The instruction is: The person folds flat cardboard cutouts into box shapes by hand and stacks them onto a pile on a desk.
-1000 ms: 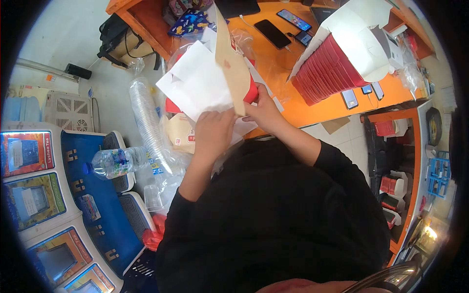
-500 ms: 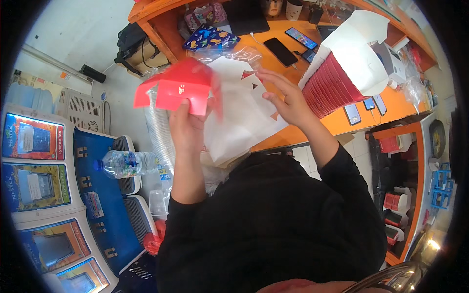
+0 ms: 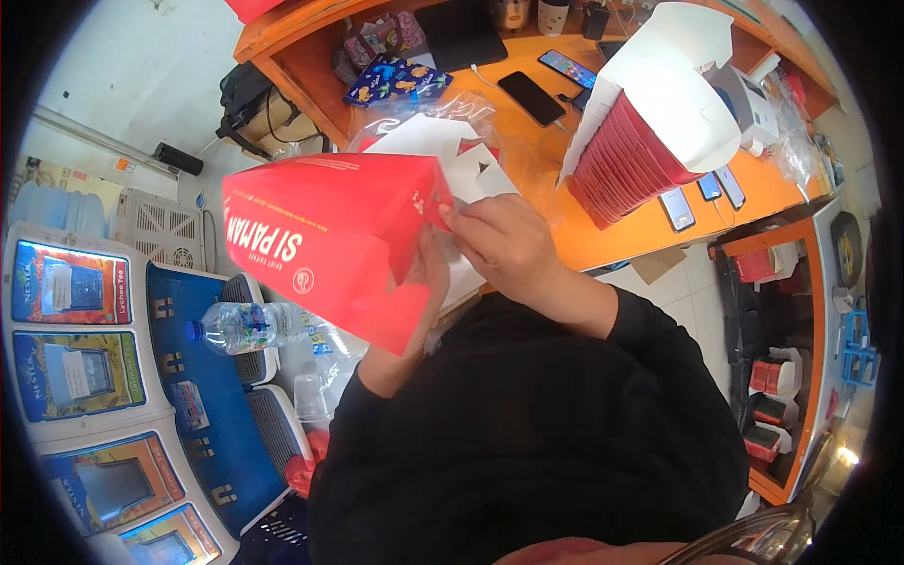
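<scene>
A partly folded red paperboard food box (image 3: 330,221) with white print is held up in front of me, its broad printed side turned upward. My left hand (image 3: 428,278) grips it at its right end, and the box hides some of those fingers. The fingers of my right hand (image 3: 504,240) are closed on a small flap at the box's right edge. Below both hands lie flat box blanks (image 3: 471,176), white side up, partly covered by the box. To the right stands a tall nested stack of red boxes (image 3: 626,169) with white insides.
Several phones (image 3: 532,99) and cables lie on the orange desk (image 3: 593,250). Clear plastic wrap (image 3: 471,113) surrounds the blanks. At left are a drink dispenser (image 3: 184,377) and a water bottle (image 3: 245,327). An orange shelf (image 3: 800,358) with more boxes stands at right.
The red box has turned and come nearer, so its broad printed side now shows. My right hand has moved left from the blanks onto the box's edge.
</scene>
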Demonstrator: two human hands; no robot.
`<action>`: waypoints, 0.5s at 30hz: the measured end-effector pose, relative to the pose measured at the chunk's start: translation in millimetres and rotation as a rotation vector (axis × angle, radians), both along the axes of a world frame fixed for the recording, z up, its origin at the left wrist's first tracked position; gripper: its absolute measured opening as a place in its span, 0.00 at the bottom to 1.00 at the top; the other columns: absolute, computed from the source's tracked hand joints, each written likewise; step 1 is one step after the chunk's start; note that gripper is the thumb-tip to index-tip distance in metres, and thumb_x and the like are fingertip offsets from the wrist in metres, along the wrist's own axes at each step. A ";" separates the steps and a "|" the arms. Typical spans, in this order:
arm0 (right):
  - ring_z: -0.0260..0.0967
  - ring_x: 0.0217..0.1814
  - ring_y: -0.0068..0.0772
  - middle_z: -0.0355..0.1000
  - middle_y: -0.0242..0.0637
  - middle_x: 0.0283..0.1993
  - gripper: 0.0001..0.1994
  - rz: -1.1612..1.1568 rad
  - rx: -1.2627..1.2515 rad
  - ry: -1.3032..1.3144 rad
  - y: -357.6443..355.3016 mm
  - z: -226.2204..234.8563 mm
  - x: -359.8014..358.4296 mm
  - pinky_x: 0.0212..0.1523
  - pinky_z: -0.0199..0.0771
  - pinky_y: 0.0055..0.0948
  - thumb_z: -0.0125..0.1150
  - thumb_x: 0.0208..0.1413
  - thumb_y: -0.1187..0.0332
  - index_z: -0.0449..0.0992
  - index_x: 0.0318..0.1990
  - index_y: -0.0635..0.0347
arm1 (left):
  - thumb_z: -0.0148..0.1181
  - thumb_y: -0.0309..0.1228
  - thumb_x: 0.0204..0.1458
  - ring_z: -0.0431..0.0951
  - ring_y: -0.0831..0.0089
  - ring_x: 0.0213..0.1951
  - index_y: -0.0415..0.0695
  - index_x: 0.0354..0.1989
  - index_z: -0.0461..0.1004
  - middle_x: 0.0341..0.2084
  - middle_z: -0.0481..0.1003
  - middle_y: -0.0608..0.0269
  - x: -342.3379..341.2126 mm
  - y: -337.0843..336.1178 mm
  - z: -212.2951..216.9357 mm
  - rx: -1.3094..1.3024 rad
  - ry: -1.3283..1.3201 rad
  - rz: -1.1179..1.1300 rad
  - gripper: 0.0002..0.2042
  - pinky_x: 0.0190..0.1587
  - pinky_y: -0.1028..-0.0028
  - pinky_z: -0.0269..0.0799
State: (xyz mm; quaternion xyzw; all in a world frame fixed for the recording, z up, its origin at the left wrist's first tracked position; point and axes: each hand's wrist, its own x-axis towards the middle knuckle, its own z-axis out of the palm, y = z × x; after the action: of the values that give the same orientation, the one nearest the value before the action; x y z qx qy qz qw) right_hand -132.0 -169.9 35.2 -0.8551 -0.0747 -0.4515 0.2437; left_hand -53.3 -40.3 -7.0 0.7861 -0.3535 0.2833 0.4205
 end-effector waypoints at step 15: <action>0.70 0.54 0.45 0.77 0.38 0.45 0.15 0.207 0.196 0.159 -7.4 -16.0 0.7 0.55 0.67 0.37 0.63 0.52 0.75 0.81 0.49 0.56 | 0.52 0.21 0.61 0.81 0.65 0.46 0.35 0.52 0.72 0.43 0.80 0.53 5.3 21.9 -11.5 0.024 0.605 -0.322 0.12 0.55 0.70 0.72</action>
State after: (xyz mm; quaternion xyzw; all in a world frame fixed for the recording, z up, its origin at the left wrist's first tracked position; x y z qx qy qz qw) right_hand -131.3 -177.3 19.3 -0.8479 -0.0987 -0.3601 0.3763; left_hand -48.1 -18.4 -18.5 0.7735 -0.3356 -0.0366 0.5364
